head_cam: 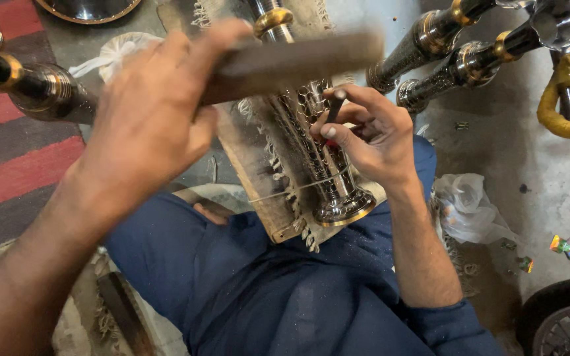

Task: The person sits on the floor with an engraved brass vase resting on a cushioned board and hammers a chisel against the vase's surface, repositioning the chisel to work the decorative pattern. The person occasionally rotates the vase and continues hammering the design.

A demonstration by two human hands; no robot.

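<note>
— Across the person's lap, what keeps that patterned metal stem (311, 142) steady?

— It lies lengthwise on a wooden board (252, 171) with a fringed cloth (278, 165) under it, flared base (346, 207) toward the near side, top running off far. A thin cord (298, 188) crosses it near the base, seemingly binding it down.

— And the hands?

— Well apart. The right hand (374, 135) is pinched shut on a small dark punch (333, 109), tip set on the stem's engraved wall, fingers resting on the metal for support. The left hand (150, 122) is raised, clamped around a flat wooden bar (291, 62), blurred, above the punch.

— Any room around it?

— Little. Similar stems (456, 49) crowd the far right, another stem (31, 86) lies far left, and a plastic bag (466, 207) sits just right of the knee. The board's near edge overhangs the lap; open space is mostly overhead.
</note>
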